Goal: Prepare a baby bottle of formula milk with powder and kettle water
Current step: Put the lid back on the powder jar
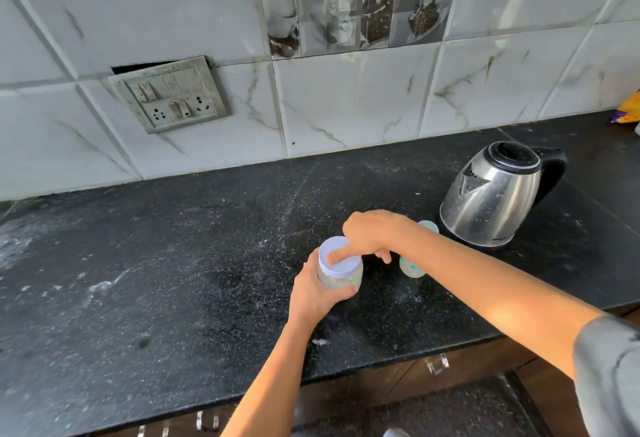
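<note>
Black speckled stone desk point(173, 263), marble-tile wall behind. Clear round jar with white screw lid point(339, 263) upright, mid-desk. Left hand point(313, 293) grip closed around jar body; right hand point(369, 237) directly above, fingers clamped on lid. Likely unscrewing. Small clear baby bottle point(412, 265) just right, steel kettle point(495, 194) beyond. Open room left.

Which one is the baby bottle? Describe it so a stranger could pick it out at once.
Start at the steel kettle on the right of the black counter. Just left of its base stands the baby bottle, partly hidden behind the right hand. Unlike the white-lidded jar held in the left hand, it is slimmer with coloured dots.
</note>
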